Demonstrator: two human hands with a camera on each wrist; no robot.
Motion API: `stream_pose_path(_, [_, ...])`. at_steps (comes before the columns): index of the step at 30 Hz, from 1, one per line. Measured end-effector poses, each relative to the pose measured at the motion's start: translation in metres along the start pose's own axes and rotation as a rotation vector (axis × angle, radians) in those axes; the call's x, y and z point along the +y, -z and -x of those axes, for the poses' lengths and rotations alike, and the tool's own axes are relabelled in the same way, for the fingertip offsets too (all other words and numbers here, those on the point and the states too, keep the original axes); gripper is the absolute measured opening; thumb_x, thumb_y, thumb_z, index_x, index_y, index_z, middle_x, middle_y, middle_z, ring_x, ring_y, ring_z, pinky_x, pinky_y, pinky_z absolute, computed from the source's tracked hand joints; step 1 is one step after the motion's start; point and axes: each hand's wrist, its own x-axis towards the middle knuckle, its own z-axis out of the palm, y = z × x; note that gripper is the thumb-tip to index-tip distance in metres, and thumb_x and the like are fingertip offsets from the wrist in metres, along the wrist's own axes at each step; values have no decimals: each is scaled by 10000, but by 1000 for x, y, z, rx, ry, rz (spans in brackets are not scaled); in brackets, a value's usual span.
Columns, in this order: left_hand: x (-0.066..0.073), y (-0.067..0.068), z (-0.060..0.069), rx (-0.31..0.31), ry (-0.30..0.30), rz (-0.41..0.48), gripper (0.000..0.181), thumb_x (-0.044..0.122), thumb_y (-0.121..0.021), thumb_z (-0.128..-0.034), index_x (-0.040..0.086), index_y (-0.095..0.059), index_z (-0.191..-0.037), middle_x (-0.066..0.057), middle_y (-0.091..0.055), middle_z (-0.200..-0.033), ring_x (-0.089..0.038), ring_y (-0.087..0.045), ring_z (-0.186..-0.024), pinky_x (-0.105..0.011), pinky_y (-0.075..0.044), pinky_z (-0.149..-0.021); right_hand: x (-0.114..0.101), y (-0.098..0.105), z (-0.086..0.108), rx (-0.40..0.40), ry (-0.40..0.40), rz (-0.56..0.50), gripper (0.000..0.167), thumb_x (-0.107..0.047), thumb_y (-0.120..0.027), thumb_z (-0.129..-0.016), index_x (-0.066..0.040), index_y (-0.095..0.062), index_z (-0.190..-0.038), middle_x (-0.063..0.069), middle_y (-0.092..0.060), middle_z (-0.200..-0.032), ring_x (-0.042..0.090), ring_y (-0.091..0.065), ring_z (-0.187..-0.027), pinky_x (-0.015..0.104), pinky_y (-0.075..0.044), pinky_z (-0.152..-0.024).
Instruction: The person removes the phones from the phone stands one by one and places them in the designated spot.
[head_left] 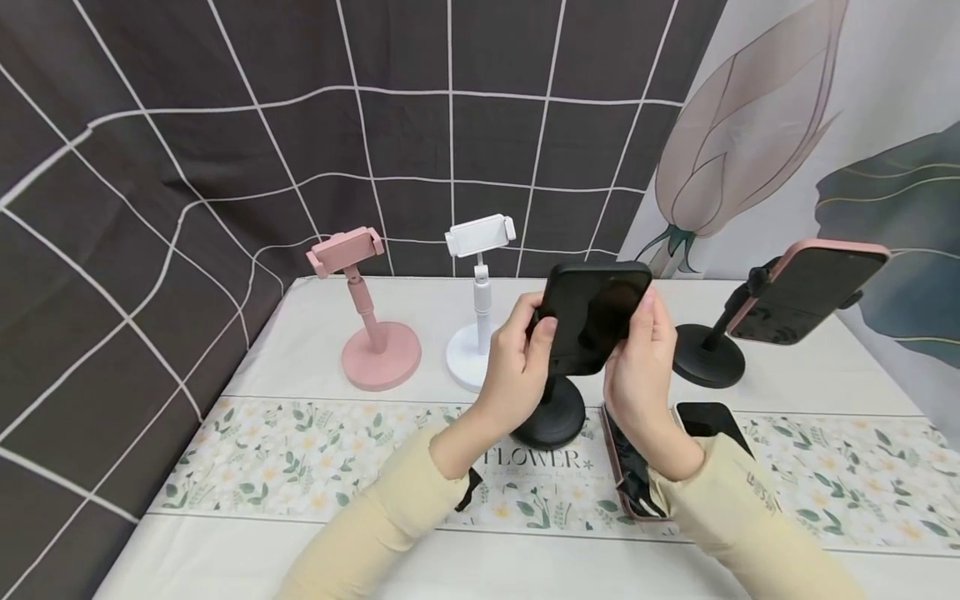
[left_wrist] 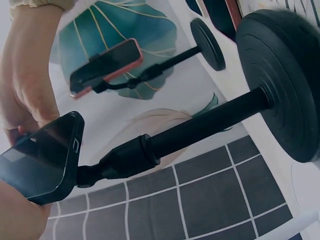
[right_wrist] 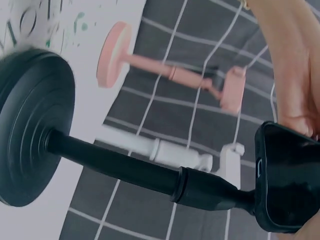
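A black smartphone (head_left: 596, 317) is tilted at the top of a black phone stand (head_left: 553, 421), held between both hands. My left hand (head_left: 519, 354) grips its left edge, with the thumb over the front side. On the opposite edge, my right hand (head_left: 639, 371) holds the phone, its fingers partly hidden behind. The stand's pole (left_wrist: 210, 125) meets the phone from behind in the left wrist view; its round base (right_wrist: 35, 125) shows whole in the right wrist view. How the clamp sits behind the phone is hidden.
A pink phone stand (head_left: 381, 357) and a white phone stand (head_left: 482, 304) stand at the back. To the right, another black stand (head_left: 708, 358) carries a pink-edged phone (head_left: 813, 292). Two phones, one pink-edged (head_left: 617, 450) and one dark (head_left: 708, 417), lie beneath my right forearm.
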Motion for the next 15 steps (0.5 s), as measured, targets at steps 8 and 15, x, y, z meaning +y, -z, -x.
stream_pose_path(8, [13,7,28,40,19,46,434,337,-337,-1005,-54,-481,-1128,-214,-603,-1009,-326,-615,-868,-365,-533,-725,-1,-6,27,-97,75,-12,255,-226,-404,-1008,-78,-612,-1008,-11,-586,-939,83,-557,-895,202,-467,-781])
stream_pose_path(15, [19,9,43,106,28,34,387,297,-351,-1009,-54,-472,-1121,-207,-597,-992,-292,-619,-838,-308,-534,-718,7,0,38,-230,125,68,289,-345,-403,-978,-135,-598,-1020,-58,-583,-956,66,-546,-897,191,-454,-760])
